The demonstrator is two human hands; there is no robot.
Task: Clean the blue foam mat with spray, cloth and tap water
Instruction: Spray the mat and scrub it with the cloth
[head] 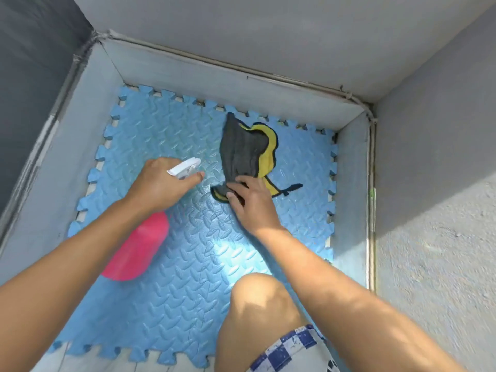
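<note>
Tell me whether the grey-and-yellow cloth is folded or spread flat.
Bunched, not flat: the grey-and-yellow cloth shows creases and both faces, pinched by the right hand.

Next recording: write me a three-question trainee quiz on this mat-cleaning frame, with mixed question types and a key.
1. True or false: the left hand grips the spray bottle.
2. What does the right hand hold? A) grey-and-yellow cloth B) sponge C) brush
3. Fill in: above the blue foam mat, the spray bottle's body is coloured ____.

Key: 1 true; 2 A; 3 pink.
</note>
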